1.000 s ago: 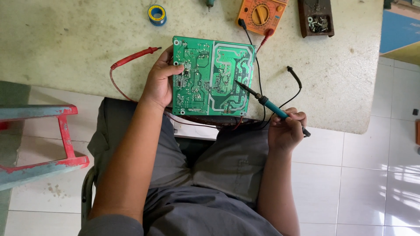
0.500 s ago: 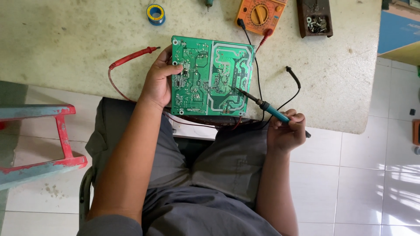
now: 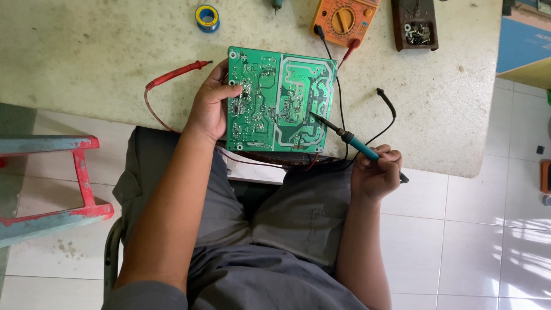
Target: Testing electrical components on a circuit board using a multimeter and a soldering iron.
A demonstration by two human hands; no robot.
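My right hand (image 3: 376, 172) is closed round the teal grip of the soldering iron (image 3: 344, 136), pen-style, just off the desk (image 3: 115, 51) edge, above my lap. Iron's long axis runs up-left from that hand; tip sits on the solder side of the green circuit board (image 3: 281, 100), right-centre area, touching or v. near a trace, can't tell which. So board lies up-left of the right hand, and the iron bridges the gap.

My left hand (image 3: 211, 106) is clamped on the board's left edge, thumb over the face, fingers behind, holding it tilted up off the desk. Left hand is the nearer one to the board; right reaches it only via the iron.

Further out: red probe (image 3: 175, 73) just left of the left hand, black probe (image 3: 385, 100) above the right hand. Beyond the board, orange multimeter (image 3: 344, 20), solder spool (image 3: 207, 17), brown tray of screws (image 3: 414, 26). Red stool (image 3: 51, 178) far left on the floor.
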